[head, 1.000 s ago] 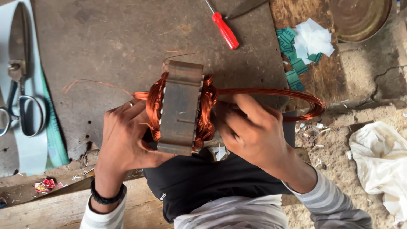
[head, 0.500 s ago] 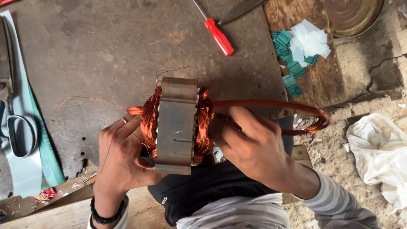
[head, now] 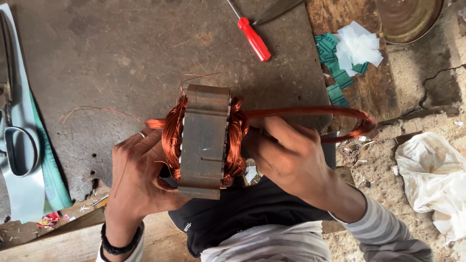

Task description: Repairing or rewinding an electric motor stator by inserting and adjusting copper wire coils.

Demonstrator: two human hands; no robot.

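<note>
A grey metal motor stator (head: 204,140) with copper windings bulging on both sides stands on edge at the near rim of a dark work slab (head: 121,58). My left hand (head: 138,177) grips its left side over the copper coil. My right hand (head: 291,157) presses against the right-hand winding and holds a long loop of copper wire (head: 340,114) that arcs out to the right. Loose thin wire ends (head: 97,110) trail to the left of the stator.
A red-handled screwdriver (head: 252,36) lies at the far side of the slab. Scissors (head: 17,145) rest on a pale sheet at the left. Green and white paper pieces (head: 352,53) and a rusty round tin (head: 407,17) sit at the upper right. White cloth (head: 437,179) lies on the ground.
The stator and both hands sit slightly lower and more central in view; the wire loop stays stretched to the right. The grip looks unchanged.
</note>
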